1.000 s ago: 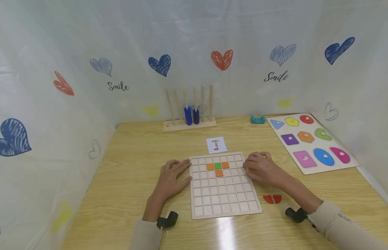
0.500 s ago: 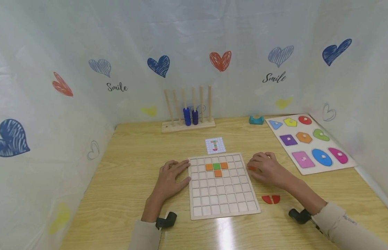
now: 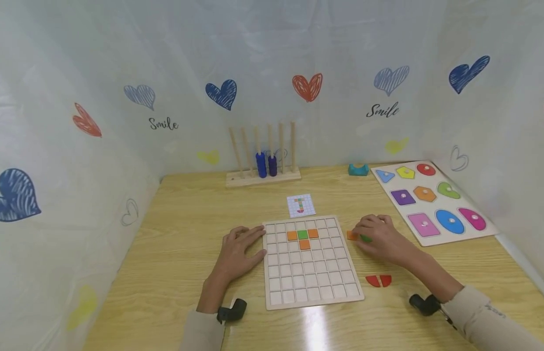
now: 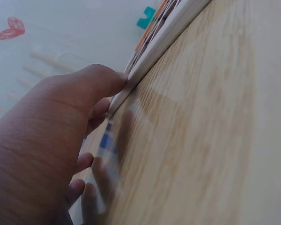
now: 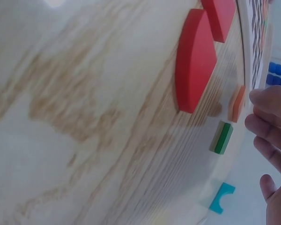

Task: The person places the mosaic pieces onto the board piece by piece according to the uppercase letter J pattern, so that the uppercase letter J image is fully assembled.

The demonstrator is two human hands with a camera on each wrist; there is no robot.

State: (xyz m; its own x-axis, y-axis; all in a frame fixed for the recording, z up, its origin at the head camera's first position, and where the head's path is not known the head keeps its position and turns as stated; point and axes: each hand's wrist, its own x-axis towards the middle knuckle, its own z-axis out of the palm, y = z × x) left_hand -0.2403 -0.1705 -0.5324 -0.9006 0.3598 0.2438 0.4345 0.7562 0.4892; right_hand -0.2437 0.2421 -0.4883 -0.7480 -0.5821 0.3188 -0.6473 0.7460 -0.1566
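A pale wooden grid board (image 3: pixel 294 282) lies on the table; three orange tiles (image 3: pixel 304 244) and one green tile (image 3: pixel 302 235) form a T in its upper cells. My left hand (image 3: pixel 238 256) rests at the board's left side, and its thumb touches the edge in the left wrist view. Right of the board, my right hand (image 3: pixel 379 239) hovers over a loose orange square (image 5: pixel 236 104) and a loose green square (image 5: pixel 223 138). In the right wrist view its fingers are loosely bent and apart from both squares. Two red quarter-circle pieces (image 5: pixel 195 61) lie nearer me.
Behind the board lies a card (image 3: pixel 301 205) with a J pattern. A peg stand (image 3: pixel 263 180) with blue and purple beads is at the back, a teal arch block (image 3: pixel 358 170) right of it. At the right lies a shape puzzle board (image 3: pixel 403 209).
My right hand has drawn slightly right, away from the board's edge. The loose orange and green squares now show beneath its fingers. My left hand stays at the board.
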